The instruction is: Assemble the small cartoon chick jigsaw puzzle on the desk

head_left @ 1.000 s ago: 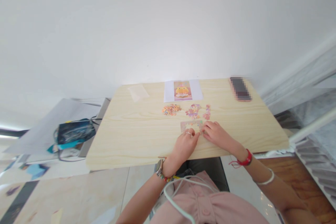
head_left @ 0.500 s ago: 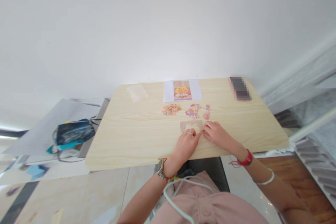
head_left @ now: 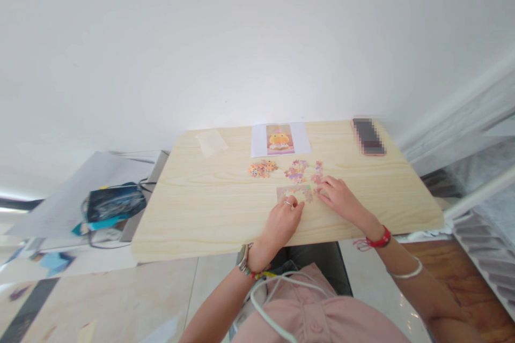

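Note:
A partly joined jigsaw puzzle [head_left: 284, 191], a pinkish border with a gap inside, lies near the table's front edge. My left hand [head_left: 282, 221] rests on its lower side, fingers curled, thumb apart, nothing visible in its grip. Just right of the puzzle, my right hand [head_left: 340, 198] has its fingertips together on a small puzzle piece [head_left: 315, 191], largely covered by them. Behind the hands are loose purple-pink pieces [head_left: 296, 171] and a short strip of pink pieces [head_left: 318, 167]. An orange heap of pieces [head_left: 262, 169] sits further left.
On the wooden table [head_left: 193, 198], a sheet with a printed picture [head_left: 280, 140] lies at the back. A translucent bag [head_left: 212, 142] is at back left, a phone [head_left: 368, 136] at back right. A white cable [head_left: 267, 313] crosses my lap.
My right hand has moved slightly right and away from me, off the puzzle's right edge toward the pink strip. My left hand has barely shifted; its thumb has drawn back from the right fingers.

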Demonstrator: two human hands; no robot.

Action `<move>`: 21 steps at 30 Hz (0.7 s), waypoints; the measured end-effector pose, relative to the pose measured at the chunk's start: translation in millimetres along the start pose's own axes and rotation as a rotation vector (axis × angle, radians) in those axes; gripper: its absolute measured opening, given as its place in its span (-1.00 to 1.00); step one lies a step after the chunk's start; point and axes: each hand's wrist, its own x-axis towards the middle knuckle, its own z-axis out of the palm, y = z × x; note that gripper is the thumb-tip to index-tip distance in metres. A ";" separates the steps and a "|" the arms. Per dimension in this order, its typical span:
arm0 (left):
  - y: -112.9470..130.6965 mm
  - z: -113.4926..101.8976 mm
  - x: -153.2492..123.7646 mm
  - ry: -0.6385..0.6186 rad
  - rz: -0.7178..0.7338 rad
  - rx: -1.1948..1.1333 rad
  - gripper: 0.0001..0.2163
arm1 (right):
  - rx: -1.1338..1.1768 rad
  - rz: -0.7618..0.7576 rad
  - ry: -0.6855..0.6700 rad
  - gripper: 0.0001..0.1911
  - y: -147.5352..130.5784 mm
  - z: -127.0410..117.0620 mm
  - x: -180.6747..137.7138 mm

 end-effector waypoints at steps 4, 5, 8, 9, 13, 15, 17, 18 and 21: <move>-6.6 -1.5 -0.2 0.026 -0.043 0.007 -0.84 | -0.042 0.204 0.058 -0.88 28.7 1.9 6.1; -8.2 -1.6 -0.4 0.039 -0.048 0.012 -0.83 | -0.056 0.240 0.068 -0.88 34.6 3.8 7.3; -12.7 -2.3 -1.3 0.072 -0.056 0.024 -0.82 | -0.062 0.296 0.088 -0.86 45.7 9.5 10.1; -14.1 -2.6 -1.7 0.080 -0.060 0.023 -0.82 | -0.052 0.300 0.093 -0.85 46.9 10.7 10.9; -20.0 -4.8 -4.0 0.103 -0.086 -0.003 -0.82 | -0.006 0.286 0.138 -0.82 40.1 9.3 13.9; -23.0 -6.0 -5.3 0.109 -0.107 -0.012 -0.83 | 0.025 0.258 0.154 -0.82 31.6 6.9 14.9; -26.0 -6.9 -6.4 0.115 -0.127 -0.014 -0.82 | 0.067 0.197 0.143 -0.83 22.3 6.2 15.3; -27.4 -7.2 -6.8 0.119 -0.135 -0.014 -0.82 | 0.085 0.162 0.131 -0.84 18.2 7.1 15.2; -30.9 -7.9 -7.6 0.129 -0.152 -0.006 -0.81 | 0.097 0.101 0.103 -0.84 10.2 13.6 15.3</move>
